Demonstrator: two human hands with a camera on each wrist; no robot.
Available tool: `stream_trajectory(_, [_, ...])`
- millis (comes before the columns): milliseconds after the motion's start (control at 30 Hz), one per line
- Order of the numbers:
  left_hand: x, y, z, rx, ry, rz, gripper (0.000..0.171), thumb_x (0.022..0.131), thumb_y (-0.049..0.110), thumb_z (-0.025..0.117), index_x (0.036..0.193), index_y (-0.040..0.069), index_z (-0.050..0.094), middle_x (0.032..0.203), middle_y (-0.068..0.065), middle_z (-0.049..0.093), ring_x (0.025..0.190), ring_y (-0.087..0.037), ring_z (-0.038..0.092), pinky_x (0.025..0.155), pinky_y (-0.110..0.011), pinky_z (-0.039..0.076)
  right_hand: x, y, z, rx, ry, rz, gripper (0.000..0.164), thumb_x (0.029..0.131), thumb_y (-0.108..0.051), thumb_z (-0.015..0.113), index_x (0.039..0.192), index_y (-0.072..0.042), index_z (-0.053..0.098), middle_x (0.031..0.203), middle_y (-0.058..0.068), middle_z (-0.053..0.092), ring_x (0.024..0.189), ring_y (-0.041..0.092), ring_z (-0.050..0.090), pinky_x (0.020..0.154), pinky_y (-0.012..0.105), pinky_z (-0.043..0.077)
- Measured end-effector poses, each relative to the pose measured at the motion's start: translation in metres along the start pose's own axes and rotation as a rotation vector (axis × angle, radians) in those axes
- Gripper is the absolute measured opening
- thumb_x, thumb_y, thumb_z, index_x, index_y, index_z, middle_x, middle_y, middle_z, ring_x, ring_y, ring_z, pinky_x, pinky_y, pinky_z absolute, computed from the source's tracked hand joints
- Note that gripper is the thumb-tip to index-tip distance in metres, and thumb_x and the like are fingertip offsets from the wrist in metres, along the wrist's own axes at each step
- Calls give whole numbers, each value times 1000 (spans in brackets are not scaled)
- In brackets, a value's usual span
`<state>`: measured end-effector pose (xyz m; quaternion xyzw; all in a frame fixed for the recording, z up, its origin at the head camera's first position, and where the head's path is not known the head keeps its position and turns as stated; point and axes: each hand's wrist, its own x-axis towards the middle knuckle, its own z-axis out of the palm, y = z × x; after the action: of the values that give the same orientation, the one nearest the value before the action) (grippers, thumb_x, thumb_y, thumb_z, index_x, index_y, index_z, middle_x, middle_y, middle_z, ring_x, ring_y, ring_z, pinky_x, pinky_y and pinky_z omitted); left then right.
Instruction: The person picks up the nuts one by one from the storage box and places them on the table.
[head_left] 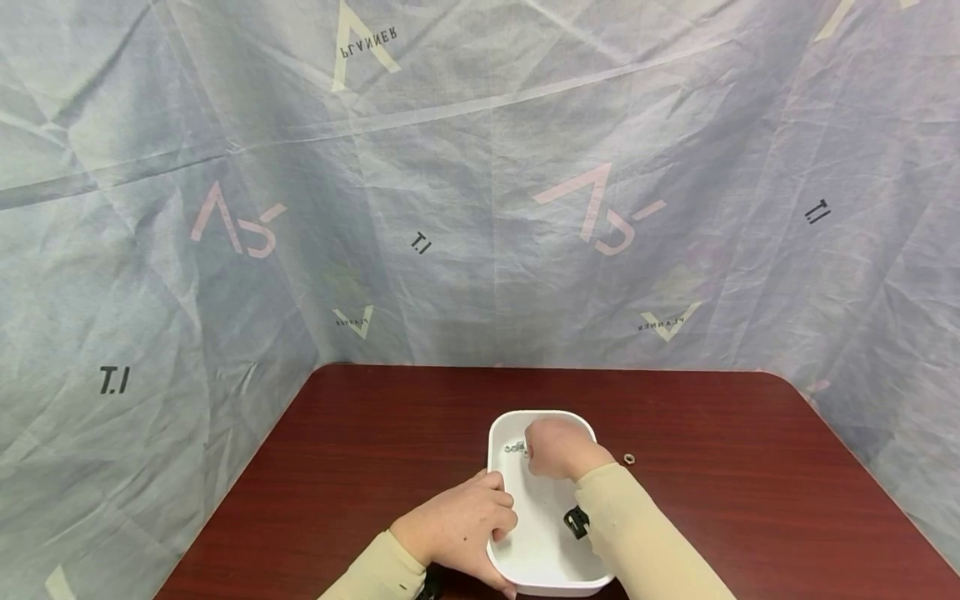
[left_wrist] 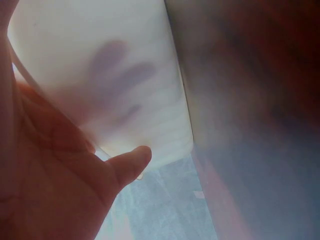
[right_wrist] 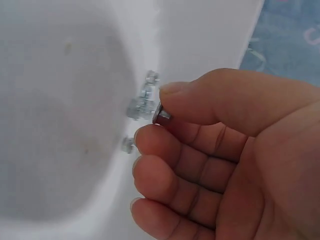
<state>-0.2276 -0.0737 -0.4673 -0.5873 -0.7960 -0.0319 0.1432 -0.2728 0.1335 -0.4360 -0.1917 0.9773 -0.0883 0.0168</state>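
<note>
A white plastic bin (head_left: 536, 546) with rounded corners stands on the table. My left hand (head_left: 468, 518) grips its left wall, fingers over the rim and thumb outside near the front corner. Down in the far part of the bin is my right hand (head_left: 558, 448), and in the right wrist view it pinches a small metal nut (right_wrist: 162, 115) between thumb and index finger. Several loose nuts (right_wrist: 145, 102) lie together along the bin's far end, just beyond those fingertips. The left wrist view shows the left thumb (left_wrist: 131, 164) against the bin's translucent wall (left_wrist: 155, 115).
One single nut (head_left: 629, 458) lies on the dark red wooden table (head_left: 360, 450), right of the bin. A small black device (head_left: 576, 522) shows beside the right sleeve. Grey printed cloth (head_left: 480, 275) hangs behind and along the sides of the table.
</note>
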Motion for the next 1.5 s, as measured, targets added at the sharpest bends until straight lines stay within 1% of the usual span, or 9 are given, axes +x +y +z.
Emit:
stream_trajectory(67, [0, 0, 0, 1, 7, 5, 68, 59, 82, 75, 64, 25, 38, 68, 20, 25, 76, -6, 33, 77, -22, 33, -1, 0, -3, 7, 4, -2, 34, 73, -2, 65, 55, -21, 43, 51, -9, 28, 49, 11, 27, 47, 28, 26])
stream_trajectory(267, [0, 0, -1, -3, 1, 4, 69, 58, 82, 76, 65, 26, 36, 69, 20, 24, 76, -5, 31, 77, -22, 33, -9, -3, -19, 39, 4, 17, 21, 76, -6, 67, 66, -20, 54, 60, -7, 49, 54, 11, 40, 53, 30, 35])
stream_trajectory(333, [0, 0, -1, -7, -10, 1, 69, 59, 82, 75, 65, 26, 35, 69, 20, 24, 76, -5, 30, 78, -22, 32, -12, -4, -25, 48, 14, 13, 20, 76, -5, 66, 68, -20, 55, 62, -7, 51, 55, 12, 42, 54, 31, 36])
stream_trajectory(600, [1, 1, -3, -11, -29, -19, 69, 59, 81, 76, 65, 26, 36, 68, 20, 24, 76, -5, 30, 78, -21, 32, -26, -1, -52, 83, 78, 17, 20, 77, -2, 66, 75, -20, 56, 69, -7, 53, 58, 12, 45, 55, 31, 38])
stream_trajectory(800, [1, 0, -2, -4, -17, -16, 69, 58, 81, 76, 65, 26, 36, 68, 21, 23, 76, -5, 31, 77, -21, 32, -36, 12, -65, 131, 105, 49, 16, 79, -4, 64, 78, -20, 59, 71, -7, 54, 61, 13, 47, 58, 34, 40])
stream_trajectory(1067, [0, -1, 3, -18, -35, -18, 68, 59, 80, 76, 65, 26, 36, 69, 21, 24, 77, -5, 31, 77, -20, 31, -49, 48, -64, 212, 113, 131, 11, 81, -9, 63, 87, -19, 64, 75, -5, 56, 66, 14, 51, 63, 37, 43])
stream_trajectory(1167, [-1, -2, 4, -15, -29, -15, 69, 60, 81, 76, 66, 26, 35, 69, 20, 24, 77, -5, 31, 78, -20, 31, -54, 63, -59, 237, 120, 154, 7, 83, -11, 64, 87, -17, 64, 73, -3, 56, 63, 15, 51, 62, 37, 42])
stream_trajectory(1333, [-1, -2, 3, -21, -40, -19, 68, 61, 82, 75, 66, 26, 36, 68, 20, 26, 77, -5, 30, 78, -20, 31, -64, 86, -50, 298, 91, 194, 4, 87, -12, 65, 90, -13, 62, 74, -1, 57, 60, 16, 54, 59, 37, 43])
stream_trajectory(1500, [-1, -2, 2, -35, -55, -26, 67, 62, 81, 75, 66, 26, 36, 68, 20, 27, 78, -5, 30, 78, -20, 31, -68, 105, -38, 298, 87, 208, 6, 85, -10, 65, 88, -13, 61, 74, -1, 57, 64, 16, 52, 61, 37, 43])
